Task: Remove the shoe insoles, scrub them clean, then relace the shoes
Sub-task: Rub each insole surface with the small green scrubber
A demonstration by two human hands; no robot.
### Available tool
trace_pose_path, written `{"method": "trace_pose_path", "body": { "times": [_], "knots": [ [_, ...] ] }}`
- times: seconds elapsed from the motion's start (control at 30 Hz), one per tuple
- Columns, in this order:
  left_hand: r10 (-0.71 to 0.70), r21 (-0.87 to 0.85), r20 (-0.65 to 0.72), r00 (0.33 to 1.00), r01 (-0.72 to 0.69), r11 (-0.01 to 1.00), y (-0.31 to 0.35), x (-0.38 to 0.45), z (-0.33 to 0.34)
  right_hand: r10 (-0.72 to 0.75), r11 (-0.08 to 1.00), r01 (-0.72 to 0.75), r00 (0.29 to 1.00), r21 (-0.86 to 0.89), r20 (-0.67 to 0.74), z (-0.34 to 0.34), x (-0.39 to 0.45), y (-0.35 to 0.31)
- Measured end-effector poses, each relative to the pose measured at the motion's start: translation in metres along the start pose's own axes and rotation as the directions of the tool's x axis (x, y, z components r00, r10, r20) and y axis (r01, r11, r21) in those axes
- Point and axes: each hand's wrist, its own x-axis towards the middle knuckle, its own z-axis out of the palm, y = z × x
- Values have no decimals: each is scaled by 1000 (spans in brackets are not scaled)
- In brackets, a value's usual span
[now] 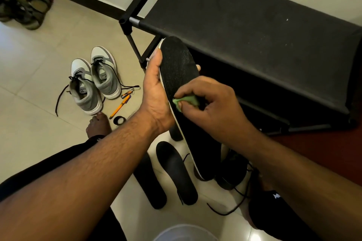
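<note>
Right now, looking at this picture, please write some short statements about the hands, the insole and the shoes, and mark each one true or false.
1. The left hand holds the black insole by its edge. True.
2. The right hand pinches a red brush. False: it pinches a small green cloth against the insole.
3. The grey and white shoes stand on the floor, their laces loose. True.
4. The shoes stand on the black rack. False: they are on the floor tiles beside it.
5. Two more dark insoles lie on the floor. True.

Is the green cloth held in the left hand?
No, the right hand pinches the green cloth against the insole, while the left hand grips the insole's edge.
</note>
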Motion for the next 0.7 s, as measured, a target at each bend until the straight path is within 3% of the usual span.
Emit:
{"method": "trace_pose_path", "body": {
  "times": [0.1,0.27,0.57,0.7],
  "knots": [
    [-37,24,25,999,37,999,-3,0,1,113,993,-116,989,-27,-93,-4,1,12],
    [-23,55,48,999,20,998,1,0,-1,377,926,-374,897,58,-229,-19,14,29],
    [-20,14,28,999,20,1000,3,0,-1,447,889,-429,890,162,-95,-17,14,27],
    [-37,22,28,999,37,999,0,-2,-1,360,922,-344,931,179,-64,-10,11,12]
  ]
}}
